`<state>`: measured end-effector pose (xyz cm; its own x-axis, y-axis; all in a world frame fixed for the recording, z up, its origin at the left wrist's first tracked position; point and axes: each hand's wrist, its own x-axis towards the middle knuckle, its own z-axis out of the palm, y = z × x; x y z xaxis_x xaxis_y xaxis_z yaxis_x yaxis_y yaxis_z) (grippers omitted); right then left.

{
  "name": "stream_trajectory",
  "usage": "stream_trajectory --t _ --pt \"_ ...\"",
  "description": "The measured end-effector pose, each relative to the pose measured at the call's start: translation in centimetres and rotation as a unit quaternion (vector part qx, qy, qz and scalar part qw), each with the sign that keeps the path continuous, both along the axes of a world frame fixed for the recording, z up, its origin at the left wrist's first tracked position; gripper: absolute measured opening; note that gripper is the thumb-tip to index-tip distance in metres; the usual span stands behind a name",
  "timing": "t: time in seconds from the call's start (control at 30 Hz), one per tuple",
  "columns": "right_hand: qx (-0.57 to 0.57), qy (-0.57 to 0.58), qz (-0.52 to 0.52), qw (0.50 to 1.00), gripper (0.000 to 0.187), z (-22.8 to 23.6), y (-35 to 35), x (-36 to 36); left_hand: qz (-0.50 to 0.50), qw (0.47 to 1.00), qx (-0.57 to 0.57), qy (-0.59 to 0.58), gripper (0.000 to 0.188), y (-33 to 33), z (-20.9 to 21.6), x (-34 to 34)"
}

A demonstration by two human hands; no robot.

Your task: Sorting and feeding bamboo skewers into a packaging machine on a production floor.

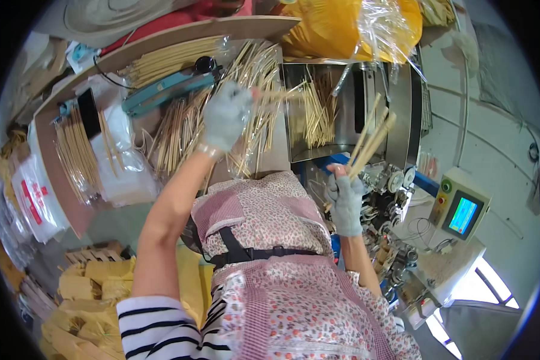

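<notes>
Two grey-gloved hands show above the desk (78,213), clock directions being taken from the middle of the view. At three o'clock the right hand (345,198) is closed round a bundle of sticks (372,141), whose loose upper ends fan out toward two. At eleven the left hand (226,115) has its fingers curled, pinching a few blurred sticks (276,95) that point toward the bin. That metal bin (303,155) stands at one and holds a batch of sticks (319,114), some leaning. From ten to twelve a loose pile of sticks (177,132) spreads over the desk below and around the left hand. A teal tool (165,95) lies at ten beside the pile; farther out, a phone (89,114) rests by a row of sticks (72,150) toward nine. Beyond the bin, at one, sits a yellow bag (324,30). A machine (390,216) runs from three toward four, near the right hand, with a lit panel (463,213) farther out at three. Yellow sacks (96,282) lie at eight; a flowered apron (288,300) fills six.
</notes>
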<state>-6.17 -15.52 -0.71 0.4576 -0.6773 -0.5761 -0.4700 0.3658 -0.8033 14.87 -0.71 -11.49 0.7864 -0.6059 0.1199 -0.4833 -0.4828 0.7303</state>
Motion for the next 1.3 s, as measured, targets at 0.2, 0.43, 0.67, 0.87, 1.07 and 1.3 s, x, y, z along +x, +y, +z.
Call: stream_trajectory --t 0.2,0.43,0.67,0.87,1.07,1.3 --pt "0.399 -0.031 0.182 0.898 0.039 -2.3 1.4 4.9 -0.179 0.944 -0.106 -0.256 0.046 5.9 7.4 -6.6" --pt "0.374 -0.124 0.245 0.886 0.037 -2.3 4.5 8.7 -0.184 0.978 -0.034 -0.091 0.044 8.8 8.5 -11.0" --pt "0.231 -0.158 0.391 0.877 0.034 4.0 5.8 8.9 0.13 0.951 -0.258 0.109 0.042 5.6 6.1 -6.8" --pt "0.197 -0.187 0.415 0.868 0.034 9.3 6.0 5.4 -0.169 0.884 -0.38 0.215 0.025 4.3 6.6 -6.6" --pt "0.129 -0.189 0.358 0.905 0.03 10.5 6.5 2.9 -0.03 0.982 -0.173 -0.072 0.022 6.5 13.9 -11.4" --pt "0.137 -0.231 0.325 0.907 0.03 12.1 8.4 1.5 0.017 0.975 -0.118 -0.187 0.031 7.6 17.8 -14.2"
